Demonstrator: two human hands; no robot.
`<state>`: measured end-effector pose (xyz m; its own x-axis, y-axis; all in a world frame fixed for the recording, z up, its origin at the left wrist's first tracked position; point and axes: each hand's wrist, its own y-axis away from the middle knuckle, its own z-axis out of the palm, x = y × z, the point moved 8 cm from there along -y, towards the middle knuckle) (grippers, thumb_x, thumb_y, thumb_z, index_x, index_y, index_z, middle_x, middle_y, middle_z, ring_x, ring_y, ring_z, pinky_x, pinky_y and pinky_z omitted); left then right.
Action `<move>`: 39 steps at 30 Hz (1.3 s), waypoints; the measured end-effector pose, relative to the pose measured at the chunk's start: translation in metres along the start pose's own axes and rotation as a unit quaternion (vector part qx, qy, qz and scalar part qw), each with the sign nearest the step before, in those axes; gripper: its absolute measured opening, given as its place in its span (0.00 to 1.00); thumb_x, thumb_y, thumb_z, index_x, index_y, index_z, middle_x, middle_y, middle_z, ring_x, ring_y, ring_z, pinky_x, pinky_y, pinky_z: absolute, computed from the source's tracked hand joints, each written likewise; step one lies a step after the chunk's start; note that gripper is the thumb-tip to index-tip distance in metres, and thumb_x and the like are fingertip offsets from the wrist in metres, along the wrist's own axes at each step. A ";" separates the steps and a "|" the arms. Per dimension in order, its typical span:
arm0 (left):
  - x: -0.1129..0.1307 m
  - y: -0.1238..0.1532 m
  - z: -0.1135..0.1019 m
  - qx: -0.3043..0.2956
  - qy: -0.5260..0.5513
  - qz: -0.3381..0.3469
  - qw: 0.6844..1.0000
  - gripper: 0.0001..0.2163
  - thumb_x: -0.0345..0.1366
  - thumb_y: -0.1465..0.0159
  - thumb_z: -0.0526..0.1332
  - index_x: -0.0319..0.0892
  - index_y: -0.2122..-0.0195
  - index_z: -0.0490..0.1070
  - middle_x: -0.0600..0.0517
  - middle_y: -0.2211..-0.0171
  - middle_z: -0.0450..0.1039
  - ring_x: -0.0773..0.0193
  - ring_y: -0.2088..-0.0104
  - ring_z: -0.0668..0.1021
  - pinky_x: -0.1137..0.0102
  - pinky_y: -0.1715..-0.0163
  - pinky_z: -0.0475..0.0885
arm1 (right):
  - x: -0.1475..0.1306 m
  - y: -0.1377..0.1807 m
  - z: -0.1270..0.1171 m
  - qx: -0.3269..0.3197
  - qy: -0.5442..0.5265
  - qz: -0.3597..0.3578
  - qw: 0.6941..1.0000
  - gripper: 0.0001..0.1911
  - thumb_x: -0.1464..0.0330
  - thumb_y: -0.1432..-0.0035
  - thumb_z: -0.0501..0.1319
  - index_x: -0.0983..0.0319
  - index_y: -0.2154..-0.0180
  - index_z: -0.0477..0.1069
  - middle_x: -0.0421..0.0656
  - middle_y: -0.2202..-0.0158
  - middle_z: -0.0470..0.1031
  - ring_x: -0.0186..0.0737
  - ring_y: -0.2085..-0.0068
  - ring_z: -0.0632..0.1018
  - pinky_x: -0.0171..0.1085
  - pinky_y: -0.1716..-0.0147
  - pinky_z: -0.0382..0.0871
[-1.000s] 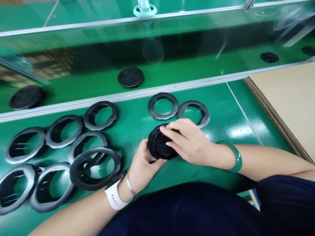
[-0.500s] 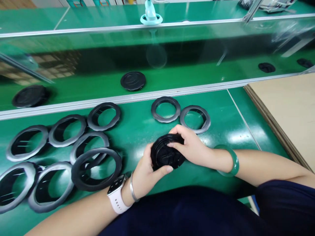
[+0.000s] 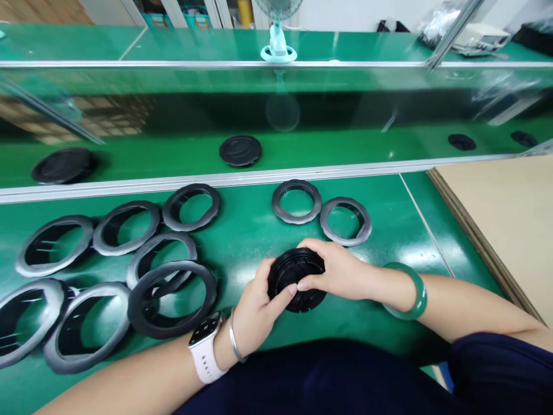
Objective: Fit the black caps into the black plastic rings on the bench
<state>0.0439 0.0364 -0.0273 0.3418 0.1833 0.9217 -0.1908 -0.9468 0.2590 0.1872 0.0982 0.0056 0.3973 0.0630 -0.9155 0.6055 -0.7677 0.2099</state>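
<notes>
A round black plastic part (image 3: 298, 271) with a stepped rim and a recessed inside is held above the green table, close to my body. My left hand (image 3: 263, 300) grips its left side, the thumb laid over the recess. From the right, my right hand (image 3: 334, 270) holds the rim, with its thumb tip beside the left thumb. Just beyond the right hand lie two dark grey rings, a nearer ring (image 3: 366, 226) and a farther ring (image 3: 317, 202), which touch or nearly touch. The underside of the part is hidden.
Several dark rings (image 3: 211, 291) lie on the left, one leaning on another. Behind a metal rail (image 3: 319, 173), black discs (image 3: 240, 151) rest on a green conveyor-like strip. Brown flat boards (image 3: 496, 213) lie at right. A small turquoise fan (image 3: 277, 49) stands on the back shelf.
The view has tilted up slightly. My right thumb has moved down across the part's recess to meet my left thumb. Both hands keep hold of the part.
</notes>
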 end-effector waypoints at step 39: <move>0.024 0.034 0.081 -0.458 0.276 0.033 0.844 0.24 0.44 0.43 0.68 0.36 0.50 0.72 0.44 0.54 0.72 0.49 0.44 0.75 0.59 0.41 0.68 | -0.009 -0.061 0.088 -0.103 -0.109 -0.057 0.987 0.08 0.65 0.34 0.63 0.58 0.55 0.77 0.42 0.59 0.76 0.38 0.60 0.77 0.36 0.61 0.72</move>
<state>0.1198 -0.0130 -0.0195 -0.1295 0.4726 0.8717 -0.9110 -0.4038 0.0836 0.0859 0.0881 -0.0297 0.1745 -0.0152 -0.9845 0.7741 -0.6158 0.1467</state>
